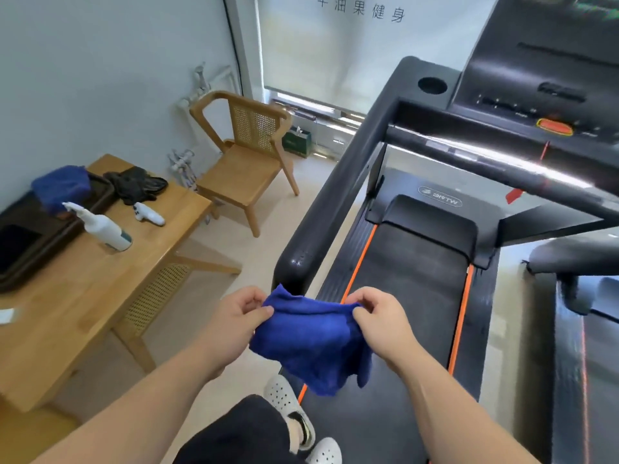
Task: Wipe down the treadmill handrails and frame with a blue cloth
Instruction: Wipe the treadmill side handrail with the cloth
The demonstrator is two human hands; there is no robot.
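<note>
Together, both hands pinching blue cloth [311, 343], left hand [237, 316], right hand [378, 316], forearms extended

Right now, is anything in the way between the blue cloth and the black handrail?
No, nothing visible is. The left hand and right hand pinch the blue cloth right by the near end of the left handrail, and no object sits between them.

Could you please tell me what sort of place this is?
Probably a small gym or fitness studio: a treadmill, a second machine at its right, and window-blind lettering that reads "fitness" in Chinese.
</note>
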